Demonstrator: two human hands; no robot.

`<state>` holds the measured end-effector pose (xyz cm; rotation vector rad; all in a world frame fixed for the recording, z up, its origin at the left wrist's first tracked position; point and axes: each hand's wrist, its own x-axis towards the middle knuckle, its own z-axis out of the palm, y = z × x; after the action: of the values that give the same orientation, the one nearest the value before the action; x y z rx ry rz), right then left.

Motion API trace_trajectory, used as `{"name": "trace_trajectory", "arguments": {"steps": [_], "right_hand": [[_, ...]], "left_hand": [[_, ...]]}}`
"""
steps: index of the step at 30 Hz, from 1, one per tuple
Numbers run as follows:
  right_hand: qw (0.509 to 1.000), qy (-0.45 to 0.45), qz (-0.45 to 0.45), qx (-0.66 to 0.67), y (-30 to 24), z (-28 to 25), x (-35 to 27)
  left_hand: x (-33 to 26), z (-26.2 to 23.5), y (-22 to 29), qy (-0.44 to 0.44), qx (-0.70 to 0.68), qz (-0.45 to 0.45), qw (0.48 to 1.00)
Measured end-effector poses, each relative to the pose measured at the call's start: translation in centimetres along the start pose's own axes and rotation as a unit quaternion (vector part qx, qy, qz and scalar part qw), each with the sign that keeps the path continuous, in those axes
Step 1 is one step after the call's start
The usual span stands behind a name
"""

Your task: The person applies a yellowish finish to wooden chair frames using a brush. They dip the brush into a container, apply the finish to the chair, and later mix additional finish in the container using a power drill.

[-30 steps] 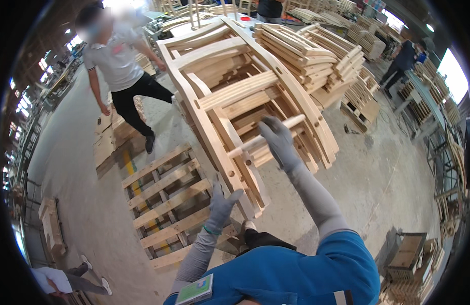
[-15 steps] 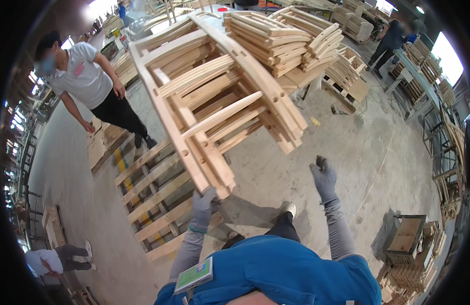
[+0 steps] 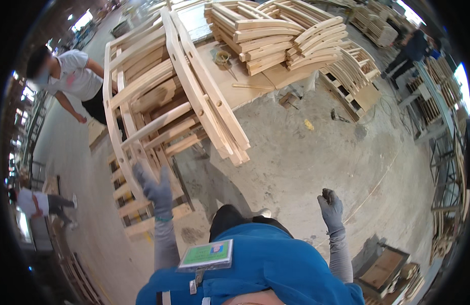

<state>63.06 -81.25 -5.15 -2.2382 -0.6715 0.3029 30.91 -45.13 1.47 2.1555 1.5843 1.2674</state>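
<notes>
long blue-grey metal workbench [image 3: 434,90] | scuffed grey concrete floor [image 3: 291,173] spreading left of workbench, small yellow patch [image 3: 309,124] on it | bright white window [image 3: 465,87] just right of workbench | row of small bright windows [image 3: 27,92] across floor, far left of workbench | brown rectangular dark-edged box [image 3: 382,268], nearer the camera than workbench

Badge print, none of it legible.
A green-and-white badge [image 3: 199,257] in a clear holder [image 3: 220,265] lies against a blue shirt [image 3: 280,259], with a clip [image 3: 193,287] near its lower edge; faint lines of print [image 3: 201,254] run across the green beside a small photo [image 3: 217,248], too small and soft to read. On the white shirt [image 3: 81,68] of the person [image 3: 67,104] at the left, a pinkish patch [image 3: 70,80] is perhaps a printed mark, though blurred.
</notes>
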Motion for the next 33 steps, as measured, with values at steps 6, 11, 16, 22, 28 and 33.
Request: {"name": "trace_trajectory", "arguments": {"steps": [6,11,16,22,28,33], "right_hand": [[0.99,-0.002,0.014,0.137,1.2,-2.2,6.3],[0.994,-0.05,-0.042,0.085,0.5,-2.8,12.4],[0.996,-0.045,0.016,0.072,4.6,-5.5,19.0],[0.992,-0.074,0.1,-0.001,8.0,-9.6,26.9],[0.981,-0.157,0.107,0.027,8.5,-8.8,35.7],[0.967,-0.25,0.042,0.021,7.8,-6.3,45.9]], "left_hand": [[-0.2,10.6,16.5,-0.118,-0.182,0.123,0.968],[0.2,20.8,23.2,-0.198,-0.248,0.073,0.945],[2.5,33.1,25.3,-0.198,-0.261,0.034,0.944],[5.6,45.4,24.1,-0.249,-0.221,-0.173,0.927],[5.5,52.7,21.3,-0.294,-0.372,-0.528,0.705],[6.3,56.0,20.8,-0.237,-0.296,-0.547,0.746]]}}
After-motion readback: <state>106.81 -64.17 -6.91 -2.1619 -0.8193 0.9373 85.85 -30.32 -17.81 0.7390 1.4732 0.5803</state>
